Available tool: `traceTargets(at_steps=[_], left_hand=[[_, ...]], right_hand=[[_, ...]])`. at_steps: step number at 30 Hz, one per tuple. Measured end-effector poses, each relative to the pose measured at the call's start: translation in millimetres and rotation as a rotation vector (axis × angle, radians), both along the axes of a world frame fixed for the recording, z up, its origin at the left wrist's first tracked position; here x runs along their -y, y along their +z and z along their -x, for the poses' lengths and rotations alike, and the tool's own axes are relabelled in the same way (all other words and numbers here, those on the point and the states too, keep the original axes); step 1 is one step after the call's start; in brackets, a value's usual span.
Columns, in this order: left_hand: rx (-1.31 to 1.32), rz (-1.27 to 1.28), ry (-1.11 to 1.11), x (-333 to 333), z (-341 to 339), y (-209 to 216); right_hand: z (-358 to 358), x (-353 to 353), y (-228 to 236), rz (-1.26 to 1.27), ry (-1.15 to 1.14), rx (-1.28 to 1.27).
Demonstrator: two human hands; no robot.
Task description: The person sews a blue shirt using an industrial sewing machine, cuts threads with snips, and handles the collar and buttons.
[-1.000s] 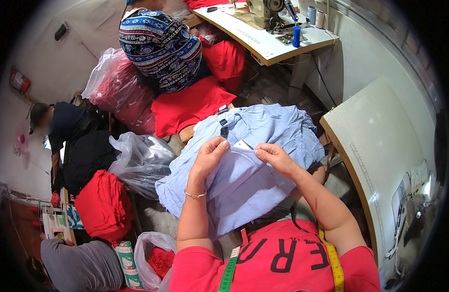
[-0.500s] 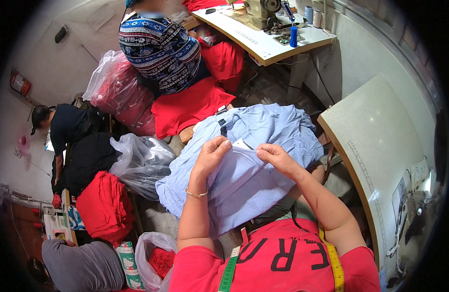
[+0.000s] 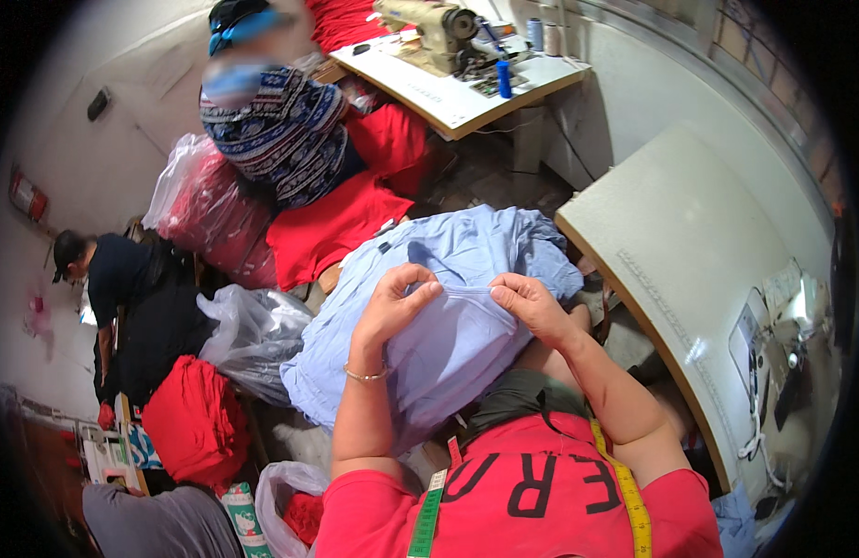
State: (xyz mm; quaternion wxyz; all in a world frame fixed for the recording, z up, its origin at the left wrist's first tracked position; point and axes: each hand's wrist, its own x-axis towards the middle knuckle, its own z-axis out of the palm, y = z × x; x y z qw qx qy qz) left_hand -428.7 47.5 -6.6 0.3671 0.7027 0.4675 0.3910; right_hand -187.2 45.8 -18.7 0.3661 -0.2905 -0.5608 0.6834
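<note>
A heap of light blue garments (image 3: 355,339) lies over my lap, its cloth creased and spreading away from me. My left hand (image 3: 389,302) is closed, thumb against curled fingers, at one end of a ribbed-looking edge of the top garment. Opposite it, my right hand (image 3: 533,302) pinches the same edge between thumb and fingers. The edge (image 3: 466,291) runs nearly straight between the two hands. A small dark clip or tag (image 3: 385,247) rests on the cloth beyond my left hand.
A white sewing table (image 3: 466,107) with a sewing machine (image 3: 434,37) stands ahead, and another pale tabletop (image 3: 671,232) at right. A co-worker (image 3: 276,139) sits by red cloth (image 3: 332,228). Clear plastic bags (image 3: 253,325) and a red cloth pile (image 3: 195,418) are at left.
The whole view has shifted, with the far tables moving left in the picture. A white label by my left hand no longer shows. Both hands stay at the garment's edge.
</note>
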Motion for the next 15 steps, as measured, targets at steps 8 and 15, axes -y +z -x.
traceTargets(at_steps=[8, 15], left_hand=[[-0.03, -0.154, 0.124, 3.8, -81.1, 14.2], [0.122, -0.813, 0.471, -22.6, -185.1, 50.4]], right_hand=[[-83.8, 31.1, 6.6, -0.099, -0.183, -0.064], [-107.8, 46.5, 42.6, -0.539, -0.49, 0.115]])
